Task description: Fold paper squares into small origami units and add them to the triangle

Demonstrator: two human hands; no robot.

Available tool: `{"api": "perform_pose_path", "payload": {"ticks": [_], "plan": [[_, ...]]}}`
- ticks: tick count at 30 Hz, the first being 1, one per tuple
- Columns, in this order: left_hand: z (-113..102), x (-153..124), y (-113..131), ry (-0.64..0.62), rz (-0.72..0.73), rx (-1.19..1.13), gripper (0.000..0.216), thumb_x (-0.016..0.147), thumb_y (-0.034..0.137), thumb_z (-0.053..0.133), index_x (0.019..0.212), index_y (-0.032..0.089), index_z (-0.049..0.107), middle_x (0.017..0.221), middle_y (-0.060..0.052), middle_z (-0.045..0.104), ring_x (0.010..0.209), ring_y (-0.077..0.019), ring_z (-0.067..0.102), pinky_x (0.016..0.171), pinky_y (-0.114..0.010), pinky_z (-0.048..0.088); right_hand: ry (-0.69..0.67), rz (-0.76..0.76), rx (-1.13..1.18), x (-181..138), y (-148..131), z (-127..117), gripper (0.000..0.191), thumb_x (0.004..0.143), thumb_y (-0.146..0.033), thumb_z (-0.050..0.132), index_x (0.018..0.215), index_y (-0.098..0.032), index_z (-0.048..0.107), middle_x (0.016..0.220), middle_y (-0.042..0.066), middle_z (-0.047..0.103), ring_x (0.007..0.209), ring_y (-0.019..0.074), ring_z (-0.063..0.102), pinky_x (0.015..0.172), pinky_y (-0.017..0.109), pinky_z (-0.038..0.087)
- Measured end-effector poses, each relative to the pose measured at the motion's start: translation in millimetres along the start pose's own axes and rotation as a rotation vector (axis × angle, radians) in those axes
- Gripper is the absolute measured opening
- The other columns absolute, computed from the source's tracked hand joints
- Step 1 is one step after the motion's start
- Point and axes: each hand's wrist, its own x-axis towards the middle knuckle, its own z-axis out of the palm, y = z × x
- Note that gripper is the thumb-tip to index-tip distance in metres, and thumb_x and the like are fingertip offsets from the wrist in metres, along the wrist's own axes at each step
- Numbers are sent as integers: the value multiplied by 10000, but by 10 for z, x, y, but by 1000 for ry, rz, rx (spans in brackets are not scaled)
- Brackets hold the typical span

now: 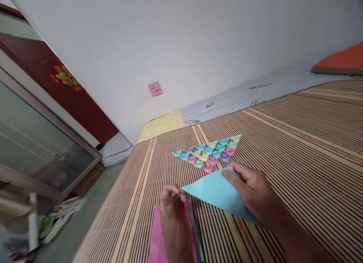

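Observation:
A light blue paper (215, 189) folded into a triangle lies on the striped bamboo mat (297, 142). My right hand (252, 189) rests on it, fingers pressed flat along its upper edge. My left hand (174, 214) pinches the paper's left tip with curled fingers. Under my left hand lies a stack of paper sheets (157, 236), pink on top. Beyond the blue paper, many small folded paper pieces form a multicoloured triangle (210, 153) on the mat.
A white wall (181, 47) with a pink sticky note (155, 88) rises behind the bed. A patterned sheet (255, 91) and an orange cushion (340, 61) lie at the far side. Left of the mat are a glass-fronted cabinet (36, 142) and books on the floor (56, 217).

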Motion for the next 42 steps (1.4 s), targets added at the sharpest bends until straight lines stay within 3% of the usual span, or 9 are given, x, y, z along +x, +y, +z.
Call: {"api": "perform_pose_path", "payload": {"ticks": [2, 4, 9, 19, 29, 33, 36, 39, 42], "plan": [[19, -45, -13, -167, -65, 120, 391, 698, 542, 812, 745, 196, 634, 616, 8, 593, 596, -150, 530, 590, -249, 446, 0, 20, 30, -4, 3, -11, 366, 965, -473, 494, 703, -219, 475, 585, -52, 373, 530, 132, 373, 472, 242, 307], [72, -120, -43, -232, -117, 205, 358, 656, 466, 854, 787, 180, 683, 634, -6, 626, 619, -163, 563, 583, -249, 437, -9, 33, 41, -14, -8, -17, 365, 968, -471, 495, 704, -220, 474, 575, -54, 373, 522, 131, 371, 466, 243, 306], [180, -278, -87, -174, -167, 287, 234, 751, 361, 810, 756, 175, 668, 625, 5, 618, 609, -154, 569, 599, -260, 447, -27, -15, 2, -39, -55, -30, 355, 965, -449, 507, 697, -219, 475, 565, -58, 391, 501, 125, 374, 468, 247, 315], [144, -292, -69, -98, -157, 259, 420, 814, 506, 742, 622, 178, 563, 483, 38, 503, 463, -102, 461, 496, -236, 364, -70, -24, -42, -63, -98, -29, 351, 976, -436, 476, 717, -209, 543, 570, -45, 476, 528, 135, 442, 508, 255, 347], [21, -196, -36, -117, -70, 103, 448, 918, 394, 645, 550, 201, 480, 469, 51, 418, 467, -108, 376, 497, -246, 317, -89, -29, -46, -61, -46, -24, 343, 980, -436, 482, 729, -212, 553, 593, -33, 496, 549, 148, 455, 516, 262, 343], [-56, -94, 43, 25, 29, 63, 442, 944, 367, 594, 547, 203, 490, 486, 42, 430, 489, -117, 402, 540, -246, 384, -53, -19, -35, -52, -52, -19, 344, 979, -439, 489, 724, -212, 533, 587, -41, 440, 554, 143, 425, 522, 260, 328], [-112, -2, 56, 92, 58, 72, 387, 910, 412, 625, 600, 191, 555, 553, 31, 496, 544, -117, 466, 581, -234, 425, 0, -46, -38, -23, -59, -11, 341, 978, -413, 493, 702, -213, 484, 588, -52, 386, 551, 132, 398, 522, 252, 317], [-47, -11, 1, -105, -143, 117, 247, 721, 393, 795, 760, 186, 666, 638, 17, 600, 578, -134, 533, 566, -238, 443, 22, -79, -42, -5, -79, 16, 328, 984, -388, 485, 708, -211, 464, 600, -55, 377, 554, 125, 400, 521, 246, 311], [161, -139, -77, -69, -243, 210, 346, 566, 256, 876, 860, 167, 715, 773, -36, 719, 715, -207, 660, 660, -293, 520, 26, -100, -46, -9, -110, 58, 325, 983, -362, 479, 698, -215, 429, 595, -60, 368, 543, 120, 392, 514, 244, 301]]}}
